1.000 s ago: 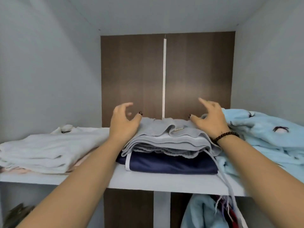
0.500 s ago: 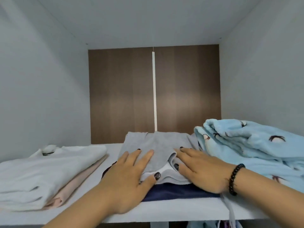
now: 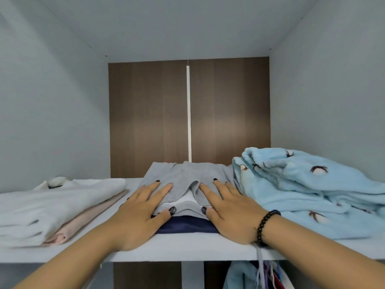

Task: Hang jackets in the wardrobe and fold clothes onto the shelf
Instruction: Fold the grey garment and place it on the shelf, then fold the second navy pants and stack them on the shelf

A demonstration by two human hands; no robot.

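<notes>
Grey soft folded garment (image 3: 183, 180) under both flat hands, left hand (image 3: 139, 213) & right hand (image 3: 231, 213).

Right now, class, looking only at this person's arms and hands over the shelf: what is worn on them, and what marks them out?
Both forearms are bare, no sleeves in view. The right hand has a black beaded bracelet round its wrist; the left hand wears nothing at the wrist. The fingernails on both hands carry dark polish.

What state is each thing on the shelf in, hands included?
left hand: flat, pressing the grey garment
right hand: flat, pressing the grey garment
grey garment: folded, on the navy garment
navy garment: folded, bottom of stack
white garment: folded, on a pink one
blue fleece: loosely folded
</notes>
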